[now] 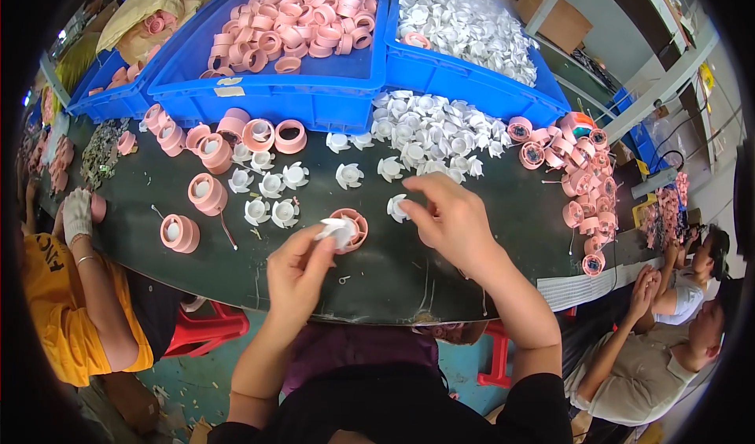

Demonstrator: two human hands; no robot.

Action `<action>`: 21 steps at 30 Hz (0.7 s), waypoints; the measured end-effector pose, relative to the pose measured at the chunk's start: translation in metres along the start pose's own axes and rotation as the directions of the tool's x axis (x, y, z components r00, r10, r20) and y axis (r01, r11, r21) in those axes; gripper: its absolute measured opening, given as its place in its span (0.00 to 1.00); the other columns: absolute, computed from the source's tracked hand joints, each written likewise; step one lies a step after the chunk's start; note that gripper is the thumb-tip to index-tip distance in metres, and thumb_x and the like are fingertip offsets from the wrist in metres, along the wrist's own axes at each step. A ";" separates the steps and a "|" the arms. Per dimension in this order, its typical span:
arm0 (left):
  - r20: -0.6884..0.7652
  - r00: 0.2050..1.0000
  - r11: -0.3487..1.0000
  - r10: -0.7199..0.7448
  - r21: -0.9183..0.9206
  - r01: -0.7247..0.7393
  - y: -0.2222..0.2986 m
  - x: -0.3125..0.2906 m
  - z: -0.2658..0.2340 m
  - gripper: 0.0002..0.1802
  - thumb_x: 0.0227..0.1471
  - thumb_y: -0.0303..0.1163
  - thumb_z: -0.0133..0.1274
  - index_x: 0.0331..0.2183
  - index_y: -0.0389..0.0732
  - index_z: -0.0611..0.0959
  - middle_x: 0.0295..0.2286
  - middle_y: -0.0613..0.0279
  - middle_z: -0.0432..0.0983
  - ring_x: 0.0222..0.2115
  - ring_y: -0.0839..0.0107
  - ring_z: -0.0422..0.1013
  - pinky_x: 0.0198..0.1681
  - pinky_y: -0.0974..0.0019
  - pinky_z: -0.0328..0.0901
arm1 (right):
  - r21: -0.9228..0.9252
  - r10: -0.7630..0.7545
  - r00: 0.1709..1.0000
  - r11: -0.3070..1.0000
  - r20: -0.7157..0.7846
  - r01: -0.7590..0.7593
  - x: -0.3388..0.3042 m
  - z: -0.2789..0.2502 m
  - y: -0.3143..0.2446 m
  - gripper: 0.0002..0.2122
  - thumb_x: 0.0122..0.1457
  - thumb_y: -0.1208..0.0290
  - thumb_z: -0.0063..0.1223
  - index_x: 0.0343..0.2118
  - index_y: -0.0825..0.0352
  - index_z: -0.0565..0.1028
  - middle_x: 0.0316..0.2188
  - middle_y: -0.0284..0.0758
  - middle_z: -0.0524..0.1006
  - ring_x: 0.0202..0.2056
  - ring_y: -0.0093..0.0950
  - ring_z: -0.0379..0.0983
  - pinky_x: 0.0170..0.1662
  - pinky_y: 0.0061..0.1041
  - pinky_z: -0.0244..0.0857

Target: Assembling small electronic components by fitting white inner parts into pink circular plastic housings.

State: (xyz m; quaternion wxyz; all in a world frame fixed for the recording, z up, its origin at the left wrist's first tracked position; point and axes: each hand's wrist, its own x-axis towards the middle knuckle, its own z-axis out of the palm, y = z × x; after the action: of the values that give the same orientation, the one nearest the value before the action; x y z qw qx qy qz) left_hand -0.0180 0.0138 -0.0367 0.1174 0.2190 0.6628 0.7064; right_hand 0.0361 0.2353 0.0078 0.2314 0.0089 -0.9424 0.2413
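Note:
My left hand (297,267) pinches a small white fan wheel (338,232) with curved blades between thumb and fingertips. That wheel is tilted over a round pink housing (359,222) on the table, covering part of its opening. To the right, my right hand (450,212) has thumb and index finger apart. Its thumb tip is close beside another white fan wheel (398,208) lying on the table; whether they touch, I cannot tell. More loose wheels lie around, among them one (349,176) just beyond the housing.
Blue bins of pink rings (267,98) and white wheels (472,74) stand at the back. A white wheel heap (440,129) spills before them. Pink housings (208,194) are at left; wired pink assemblies (586,180) pile at right. Co-workers sit on both sides, one gloved hand (77,214) at left.

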 end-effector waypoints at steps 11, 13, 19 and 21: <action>-0.081 0.996 0.979 -0.027 -0.205 0.010 -0.004 -0.003 -0.026 0.16 0.57 0.27 0.47 0.46 0.30 0.75 0.37 0.55 0.76 0.35 0.71 0.74 0.32 0.74 0.68 | -0.262 -0.030 0.934 0.956 0.357 0.131 0.004 0.019 -0.001 0.26 0.43 0.64 0.63 0.46 0.69 0.71 0.43 0.39 0.71 0.43 0.37 0.67 0.44 0.34 0.61; -0.084 0.993 0.973 -0.081 -0.223 0.060 -0.005 -0.003 -0.029 0.16 0.57 0.26 0.47 0.46 0.30 0.75 0.38 0.56 0.76 0.35 0.73 0.74 0.33 0.74 0.68 | -0.196 -0.109 0.930 0.963 0.352 0.187 0.004 0.021 -0.021 0.31 0.41 0.59 0.65 0.48 0.71 0.69 0.46 0.41 0.70 0.46 0.38 0.65 0.45 0.35 0.59; -0.185 0.982 0.976 -0.033 -0.220 -0.008 -0.012 -0.001 -0.023 0.15 0.54 0.26 0.51 0.44 0.30 0.77 0.40 0.54 0.75 0.38 0.73 0.72 0.39 0.71 0.68 | 0.092 -0.087 0.963 0.994 0.255 0.065 -0.002 0.068 -0.027 0.32 0.38 0.64 0.68 0.47 0.69 0.66 0.44 0.40 0.72 0.43 0.40 0.69 0.45 0.36 0.62; -0.202 0.979 0.983 0.017 -0.178 -0.053 -0.016 -0.006 -0.027 0.15 0.52 0.23 0.53 0.43 0.31 0.78 0.41 0.54 0.75 0.39 0.74 0.70 0.42 0.72 0.66 | 0.335 -0.041 0.969 0.941 0.244 -0.044 0.000 0.064 -0.040 0.30 0.39 0.70 0.66 0.47 0.66 0.66 0.40 0.38 0.73 0.37 0.36 0.72 0.40 0.32 0.66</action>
State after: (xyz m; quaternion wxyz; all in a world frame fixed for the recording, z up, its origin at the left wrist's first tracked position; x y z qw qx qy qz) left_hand -0.0277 -0.0110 -0.0545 0.0575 0.1472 0.5996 0.7845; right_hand 0.0133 0.1709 -0.0243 0.1069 0.0778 -0.9084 0.3967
